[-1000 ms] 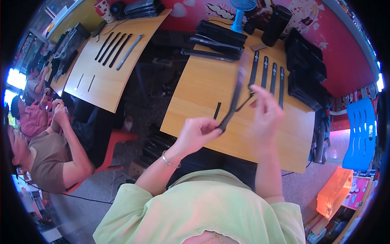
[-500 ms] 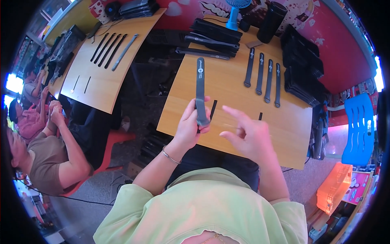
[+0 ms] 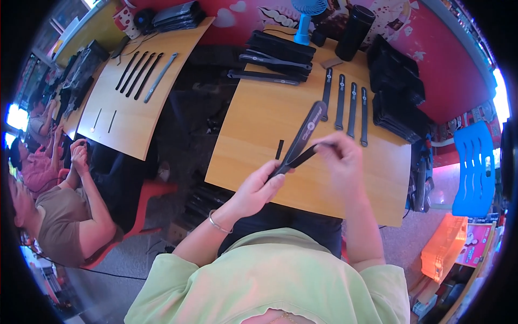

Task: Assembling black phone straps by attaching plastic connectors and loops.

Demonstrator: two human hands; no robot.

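A dark grey strap point(image 3: 306, 132) with pale printing near its rounded end is held over the wooden table point(image 3: 237, 137). My left hand point(image 3: 254, 190) is closed around its lower part. My right hand point(image 3: 343, 157) is raised to the right, its fingertips pinching the end of a black length that runs back to the strap in my left hand, so the two lengths form a narrow V. A short black strip point(image 3: 280, 149) lies on the table just beyond my left hand. Several similar straps point(image 3: 340, 102) lie side by side farther right.
Stacks of black straps stand at the table's back left point(image 3: 280, 48) and right side point(image 3: 396, 116). A blue fan point(image 3: 303, 32) and a black cylinder point(image 3: 354, 33) are at the back. On the left, a co-worker point(image 3: 70, 216) sits by another table point(image 3: 124, 132); an orange crate point(image 3: 443, 247) stands right.
The strap has tilted from upright toward the right. My right hand, previously apart with fingers spread, has moved up and now pinches the black end, pulling it away from the strap.
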